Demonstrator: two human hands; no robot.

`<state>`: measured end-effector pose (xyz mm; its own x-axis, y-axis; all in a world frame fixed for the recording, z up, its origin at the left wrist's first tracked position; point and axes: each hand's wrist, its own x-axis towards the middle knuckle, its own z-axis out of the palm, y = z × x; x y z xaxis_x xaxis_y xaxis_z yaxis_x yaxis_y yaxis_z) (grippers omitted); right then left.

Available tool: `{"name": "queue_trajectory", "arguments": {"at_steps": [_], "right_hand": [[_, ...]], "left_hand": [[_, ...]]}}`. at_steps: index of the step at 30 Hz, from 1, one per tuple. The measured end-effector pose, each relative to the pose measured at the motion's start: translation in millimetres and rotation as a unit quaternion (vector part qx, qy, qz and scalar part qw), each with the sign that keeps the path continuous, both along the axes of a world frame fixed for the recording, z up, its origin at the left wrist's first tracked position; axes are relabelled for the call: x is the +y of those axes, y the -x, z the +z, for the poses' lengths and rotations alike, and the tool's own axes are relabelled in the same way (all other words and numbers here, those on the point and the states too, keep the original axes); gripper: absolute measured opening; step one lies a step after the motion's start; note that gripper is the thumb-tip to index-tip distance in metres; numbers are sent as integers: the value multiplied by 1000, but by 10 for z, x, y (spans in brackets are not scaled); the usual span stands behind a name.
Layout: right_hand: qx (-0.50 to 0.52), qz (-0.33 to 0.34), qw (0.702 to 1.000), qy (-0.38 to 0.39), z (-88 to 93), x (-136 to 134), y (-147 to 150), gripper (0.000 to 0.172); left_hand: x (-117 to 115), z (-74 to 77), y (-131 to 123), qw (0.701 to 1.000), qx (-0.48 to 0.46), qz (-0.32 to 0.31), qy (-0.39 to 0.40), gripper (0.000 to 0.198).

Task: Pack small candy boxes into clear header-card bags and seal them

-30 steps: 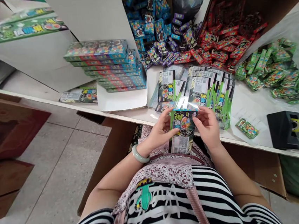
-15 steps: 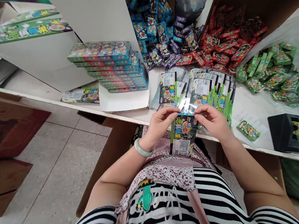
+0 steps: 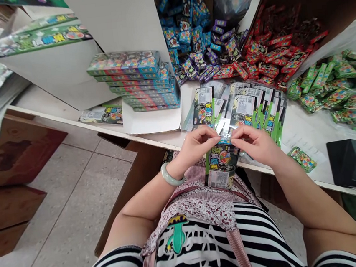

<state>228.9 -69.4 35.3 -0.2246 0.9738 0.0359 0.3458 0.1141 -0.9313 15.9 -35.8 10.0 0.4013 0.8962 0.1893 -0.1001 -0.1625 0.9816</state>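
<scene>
My left hand point(image 3: 201, 143) and my right hand point(image 3: 254, 143) pinch the two top corners of a printed plastic pouch point(image 3: 222, 165). The pouch is mostly black, with a green side edge, a white label and a narrow blue strip along its top. It hangs over the table's front edge, close against my apron. Just beyond my fingers, several similar flat pouches point(image 3: 244, 104) with clear tops lie overlapping on the table. A single green packet point(image 3: 302, 159) rests to the right of my right hand.
Small blue point(image 3: 198, 39), purple point(image 3: 206, 65) and red boxes point(image 3: 265, 60) are heaped at the back, with green packets point(image 3: 340, 84) at the right. A black tape dispenser point(image 3: 349, 165) stands at the right front. Stacked display boxes point(image 3: 141, 80) stand at the left.
My hands still hold the pouch by its top edge, and the fingertips have come slightly closer together. The whole view has shifted a little.
</scene>
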Motion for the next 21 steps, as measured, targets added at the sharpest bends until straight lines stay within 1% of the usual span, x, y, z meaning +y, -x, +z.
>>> {"name": "queue_trajectory", "arguments": {"at_steps": [3, 6, 9, 11, 13, 14, 16, 19, 21], "right_hand": [[-24, 26, 996, -81, -20, -118, -26, 7], [-53, 14, 987, -150, -66, -202, -16, 15], [-62, -19, 983, -172, -112, -230, 11, 16], [-63, -26, 982, -175, -140, -239, 19, 14], [-64, -33, 982, -174, -174, -253, 15, 13], [-63, -38, 982, -174, -193, -260, 11, 12], [-59, -45, 981, -180, -237, -261, 2, 11], [-58, -43, 979, -189, -311, -233, 15, 9], [-61, -61, 979, -186, -354, -227, 58, 10]], "left_hand": [[16, -29, 94, 998, -10, -48, -36, 23], [50, -22, 143, 998, 9, -56, -31, 24], [85, 15, 143, 998, 37, -43, -20, 25], [93, 30, 147, 996, 50, -58, -54, 24], [81, 10, 166, 991, 55, -87, -87, 21], [67, -18, 177, 989, 53, -100, -90, 19], [33, -107, 187, 991, 44, -106, -64, 19], [-7, -269, 149, 997, 13, -71, -14, 34], [-14, -349, 99, 999, 5, -47, -17, 35]]}}
